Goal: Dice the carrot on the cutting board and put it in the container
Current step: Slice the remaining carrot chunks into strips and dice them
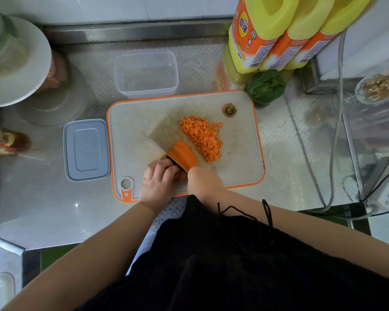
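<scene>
Firm, slick carrot slabs (183, 153) pinned by curled left hand (158, 179) at seven o'clock of dice pile (202, 138); right hand (203, 179) gripping knife (164, 147).

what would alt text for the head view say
A person's right hand works a knife through carrot slices steadied by the left hand on a cutting board, beside diced carrot; the container behind holds none.

three yellow plastic jugs (276, 39) with orange labels, printed characters too blurred to read, no other text legible
</scene>
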`<act>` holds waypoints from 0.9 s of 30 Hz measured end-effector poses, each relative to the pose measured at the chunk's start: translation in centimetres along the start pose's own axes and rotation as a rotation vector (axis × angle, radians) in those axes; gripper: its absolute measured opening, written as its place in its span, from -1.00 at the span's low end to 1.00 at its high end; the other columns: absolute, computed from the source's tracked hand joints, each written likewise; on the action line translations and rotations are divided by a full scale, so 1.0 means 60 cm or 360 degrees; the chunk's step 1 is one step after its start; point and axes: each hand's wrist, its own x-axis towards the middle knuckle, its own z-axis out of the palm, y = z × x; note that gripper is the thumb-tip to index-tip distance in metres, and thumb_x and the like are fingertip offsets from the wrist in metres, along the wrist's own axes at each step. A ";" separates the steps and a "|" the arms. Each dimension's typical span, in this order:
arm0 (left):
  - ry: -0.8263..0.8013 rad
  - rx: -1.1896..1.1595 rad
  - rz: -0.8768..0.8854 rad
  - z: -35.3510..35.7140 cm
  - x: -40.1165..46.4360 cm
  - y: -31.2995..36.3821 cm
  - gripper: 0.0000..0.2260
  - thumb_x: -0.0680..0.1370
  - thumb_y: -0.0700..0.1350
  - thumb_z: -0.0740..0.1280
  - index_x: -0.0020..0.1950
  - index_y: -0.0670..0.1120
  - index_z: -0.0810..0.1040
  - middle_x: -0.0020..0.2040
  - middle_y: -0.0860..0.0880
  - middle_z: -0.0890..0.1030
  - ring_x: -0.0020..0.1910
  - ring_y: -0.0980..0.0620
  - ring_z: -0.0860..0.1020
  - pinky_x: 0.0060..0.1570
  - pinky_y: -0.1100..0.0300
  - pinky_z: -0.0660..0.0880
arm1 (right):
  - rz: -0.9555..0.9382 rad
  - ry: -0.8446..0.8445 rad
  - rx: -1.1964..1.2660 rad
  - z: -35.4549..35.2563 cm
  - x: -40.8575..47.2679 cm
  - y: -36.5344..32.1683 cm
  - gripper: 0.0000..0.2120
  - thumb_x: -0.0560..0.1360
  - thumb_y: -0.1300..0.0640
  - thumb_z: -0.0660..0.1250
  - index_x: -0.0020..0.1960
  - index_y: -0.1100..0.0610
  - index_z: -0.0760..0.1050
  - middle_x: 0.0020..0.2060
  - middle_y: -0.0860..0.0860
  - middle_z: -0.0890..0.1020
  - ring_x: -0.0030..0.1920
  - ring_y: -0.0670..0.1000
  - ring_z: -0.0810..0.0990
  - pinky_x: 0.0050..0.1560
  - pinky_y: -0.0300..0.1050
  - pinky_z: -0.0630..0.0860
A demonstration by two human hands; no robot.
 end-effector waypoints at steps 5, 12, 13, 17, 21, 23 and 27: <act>0.0005 0.0000 -0.0004 0.000 0.000 -0.002 -0.82 0.52 -0.23 0.31 0.10 -0.08 0.44 0.11 -0.07 0.43 0.03 -0.16 0.45 0.03 0.02 0.43 | -0.0023 0.0031 0.0058 0.003 0.002 0.009 -0.85 0.52 0.32 0.18 0.03 0.23 0.48 -0.09 0.14 0.59 -0.05 0.18 0.60 -0.20 -0.06 0.44; -0.0019 -0.0038 0.0038 -0.013 0.011 -0.002 -0.83 0.52 -0.26 0.36 0.06 -0.08 0.48 0.09 -0.05 0.45 0.02 -0.14 0.45 0.03 0.05 0.45 | -0.0115 -0.0019 0.0146 -0.011 0.011 0.038 -0.78 0.54 0.19 0.20 -0.29 0.16 0.36 -0.37 0.06 0.47 -0.29 0.12 0.52 -0.29 -0.04 0.44; -0.0041 -0.0053 0.0039 -0.018 0.014 -0.002 -0.81 0.49 -0.26 0.39 0.05 -0.09 0.50 0.09 -0.06 0.46 0.02 -0.14 0.46 0.04 0.04 0.45 | -0.0134 -0.0006 0.0132 -0.007 0.007 0.039 -0.77 0.54 0.20 0.20 -0.29 0.15 0.35 -0.38 0.04 0.45 -0.29 0.11 0.52 -0.30 -0.04 0.44; -0.0101 -0.0031 0.0037 -0.030 0.017 0.002 -0.93 0.53 -0.22 0.37 0.01 -0.16 0.58 0.02 -0.13 0.54 0.03 -0.14 0.47 0.06 0.02 0.47 | -0.0186 0.0066 0.0076 0.003 -0.011 0.046 -0.89 0.56 0.17 0.17 -0.14 0.15 0.34 -0.37 -0.02 0.37 -0.28 0.04 0.45 -0.31 -0.09 0.35; -0.0094 -0.0013 0.0034 -0.034 0.020 0.005 -0.90 0.55 -0.20 0.34 -0.04 -0.19 0.63 -0.02 -0.16 0.60 0.04 -0.12 0.48 0.07 0.02 0.48 | -0.0247 0.0160 0.0066 0.010 -0.022 0.054 -0.87 0.57 0.14 0.16 0.10 0.15 0.32 -0.32 -0.01 0.39 -0.26 0.07 0.46 -0.26 -0.02 0.43; -0.0098 -0.0029 0.0026 -0.035 0.019 0.006 -0.91 0.56 -0.20 0.34 -0.03 -0.18 0.63 -0.01 -0.15 0.60 0.04 -0.13 0.50 0.09 0.02 0.49 | -0.0268 0.0160 0.0050 0.014 -0.024 0.054 -0.87 0.57 0.14 0.16 0.11 0.12 0.32 -0.33 -0.02 0.39 -0.25 0.08 0.48 -0.23 -0.01 0.46; -0.0070 -0.0050 0.0027 -0.041 0.018 0.007 -0.89 0.58 -0.18 0.32 -0.02 -0.18 0.63 -0.01 -0.14 0.61 0.04 -0.12 0.51 0.11 0.04 0.49 | -0.0256 0.0141 0.0015 0.012 -0.023 0.055 -0.90 0.59 0.12 0.13 -0.07 0.07 0.22 -0.38 -0.06 0.33 -0.26 0.05 0.44 -0.25 -0.05 0.40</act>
